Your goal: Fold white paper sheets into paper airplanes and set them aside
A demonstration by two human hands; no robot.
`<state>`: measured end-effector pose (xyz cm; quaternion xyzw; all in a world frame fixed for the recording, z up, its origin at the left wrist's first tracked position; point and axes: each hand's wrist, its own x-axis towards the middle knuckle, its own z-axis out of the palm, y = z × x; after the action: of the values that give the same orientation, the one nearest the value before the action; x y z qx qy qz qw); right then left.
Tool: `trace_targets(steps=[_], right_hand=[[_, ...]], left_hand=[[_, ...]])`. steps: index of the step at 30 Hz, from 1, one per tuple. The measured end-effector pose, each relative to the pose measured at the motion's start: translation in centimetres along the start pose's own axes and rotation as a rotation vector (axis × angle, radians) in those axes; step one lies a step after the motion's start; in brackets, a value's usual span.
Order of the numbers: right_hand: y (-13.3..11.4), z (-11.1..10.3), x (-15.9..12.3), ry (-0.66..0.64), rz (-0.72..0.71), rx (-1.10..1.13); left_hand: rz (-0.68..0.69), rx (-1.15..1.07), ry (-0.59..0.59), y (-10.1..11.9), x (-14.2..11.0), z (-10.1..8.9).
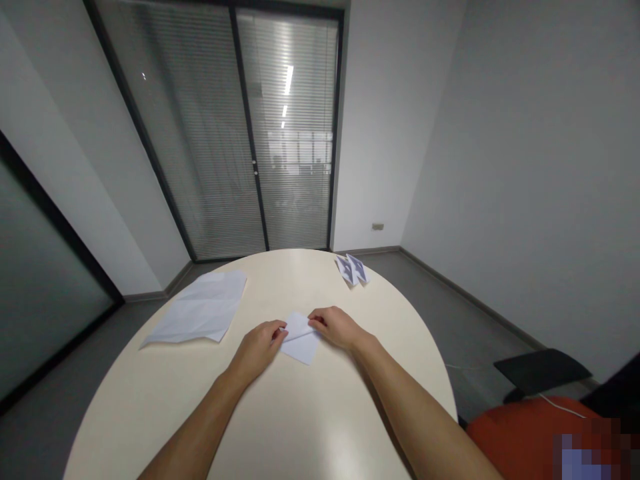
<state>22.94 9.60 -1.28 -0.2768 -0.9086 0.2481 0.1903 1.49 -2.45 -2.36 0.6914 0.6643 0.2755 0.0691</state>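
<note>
A small piece of folded white paper lies on the round table in front of me, a fold line running across its middle. My left hand pinches its left edge between thumb and fingers. On the opposite side, my right hand grips the right edge the same way. The upper part of the paper shows as a flap above the fold, and its lower corner points toward me. Both fingertips cover the ends of the fold.
A large creased white sheet lies at the table's left. Folded paper pieces stand near the far right edge of the cream table. An orange chair with a black armrest is at the right. Glass doors with blinds stand behind.
</note>
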Motion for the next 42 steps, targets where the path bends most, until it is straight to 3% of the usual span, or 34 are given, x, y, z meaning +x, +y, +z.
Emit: trace_targets(steps=[15, 31, 42], right_hand=[[0.0, 0.5, 0.2, 0.035, 0.033, -0.065], [0.3, 0.9, -0.1, 0.068, -0.095, -0.126], [0.5, 1.2, -0.1, 0.046, -0.209, -0.143]], left_hand=[[-0.031, 0.077, -0.008, -0.2, -0.1, 0.2], [0.033, 0.109, 0.054, -0.4, -0.2, 0.4], [0.217, 0.003, 0.007, -1.8, 0.0, 1.7]])
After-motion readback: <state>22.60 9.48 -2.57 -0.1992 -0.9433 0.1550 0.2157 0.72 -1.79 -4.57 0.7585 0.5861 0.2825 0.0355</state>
